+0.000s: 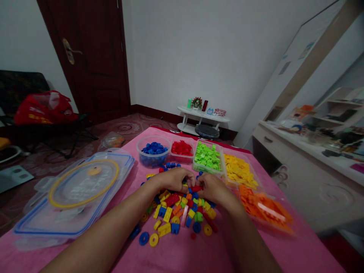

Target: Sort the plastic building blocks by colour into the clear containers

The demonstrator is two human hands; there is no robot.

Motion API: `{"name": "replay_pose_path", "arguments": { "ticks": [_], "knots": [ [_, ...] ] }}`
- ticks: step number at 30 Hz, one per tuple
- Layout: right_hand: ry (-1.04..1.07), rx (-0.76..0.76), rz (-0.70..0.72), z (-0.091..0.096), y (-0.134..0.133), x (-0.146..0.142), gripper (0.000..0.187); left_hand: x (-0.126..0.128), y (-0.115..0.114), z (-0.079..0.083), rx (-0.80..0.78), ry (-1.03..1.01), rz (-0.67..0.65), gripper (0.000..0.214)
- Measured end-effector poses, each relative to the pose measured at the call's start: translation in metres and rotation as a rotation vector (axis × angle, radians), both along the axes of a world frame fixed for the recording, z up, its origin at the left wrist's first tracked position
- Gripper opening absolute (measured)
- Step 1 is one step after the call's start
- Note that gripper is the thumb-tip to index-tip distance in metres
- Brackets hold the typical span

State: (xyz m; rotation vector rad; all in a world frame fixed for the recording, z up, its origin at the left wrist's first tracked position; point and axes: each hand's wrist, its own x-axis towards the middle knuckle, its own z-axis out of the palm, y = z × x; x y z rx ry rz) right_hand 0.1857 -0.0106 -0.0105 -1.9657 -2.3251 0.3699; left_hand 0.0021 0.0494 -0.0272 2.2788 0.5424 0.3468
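Both my hands meet over a heap of mixed coloured plastic bricks on a pink tablecloth. My left hand is curled with its fingers bent down into the heap. My right hand is also curled, and a red brick sits between the fingertips of the two hands. Which hand holds it I cannot tell. Behind the hands stand a round tub of blue bricks, a tub of red bricks and a tub of green bricks.
Yellow bricks and orange bricks lie in clear trays at the right. Stacked clear lids lie at the left. A white dresser stands to the right, a small white stand by the far wall, a dark door behind.
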Motion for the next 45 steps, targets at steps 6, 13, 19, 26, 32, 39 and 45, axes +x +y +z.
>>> {"name": "replay_pose_path", "arguments": {
  "ticks": [6,13,19,26,32,39,45],
  "knots": [
    [0.026,-0.051,-0.059,0.009,-0.003,0.015,0.025,-0.001,0.001,-0.001,-0.033,0.078,0.056,0.030],
    [0.212,0.037,-0.027,0.016,-0.004,0.007,0.014,0.003,-0.006,0.012,0.147,-0.022,0.159,0.025],
    [0.804,-0.047,-0.106,0.015,-0.003,0.000,0.023,0.002,-0.001,0.015,-0.102,-0.154,0.189,0.025],
    [0.957,0.066,-0.140,0.023,-0.003,-0.002,0.030,0.000,-0.001,0.019,-0.636,-0.350,0.179,0.032],
    [0.787,0.444,-0.193,0.024,-0.001,-0.012,0.033,0.009,-0.007,0.026,-1.354,-0.500,0.315,0.028],
    [0.747,0.535,-0.104,0.025,-0.003,-0.014,0.029,0.019,-0.011,0.018,-1.527,-0.695,0.321,0.028],
    [0.762,0.573,-0.134,0.033,-0.003,-0.003,0.023,0.022,0.019,0.035,-1.288,-0.830,0.557,0.017]
  ]
}}
